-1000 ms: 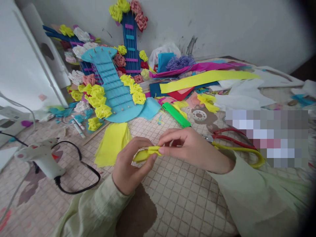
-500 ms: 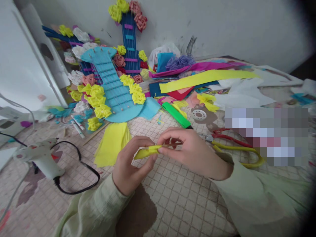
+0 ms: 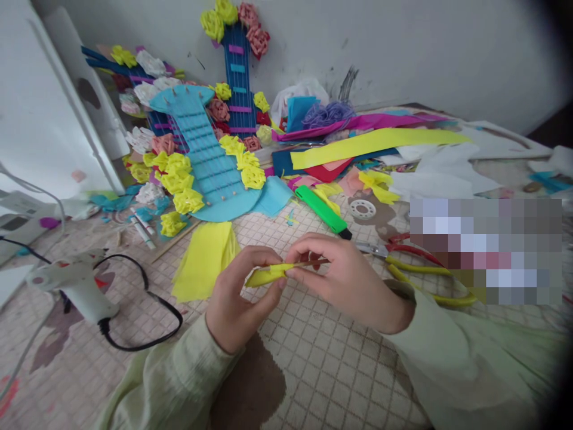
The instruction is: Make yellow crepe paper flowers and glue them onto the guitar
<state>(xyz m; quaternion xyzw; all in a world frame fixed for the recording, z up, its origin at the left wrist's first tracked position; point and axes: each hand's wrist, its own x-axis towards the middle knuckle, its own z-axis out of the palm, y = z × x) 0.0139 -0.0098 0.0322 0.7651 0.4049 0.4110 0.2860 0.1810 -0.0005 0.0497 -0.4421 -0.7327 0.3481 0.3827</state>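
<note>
Between my two hands is a piece of yellow crepe paper, its right end lying around a thin wooden stick. My left hand pinches the paper, with thumb below and fingers above. The fingers of my right hand are closed on the stick where it meets the paper; the stick's right end is partly hidden by that hand. Just left of my left hand lies a stack of yellow paper sheets. Behind my right hand are a green utility knife and red-and-yellow-handled pliers.
A hot glue gun with a looping black cord lies at left. At the back stands a light-blue guitar-shaped piece with yellow paper flowers. A white spool, purple yarn and a long yellow strip are farther back.
The view has shifted slightly, so the background sits a little farther right. Both hands keep nearly the same grip on the yellow paper and stick.
</note>
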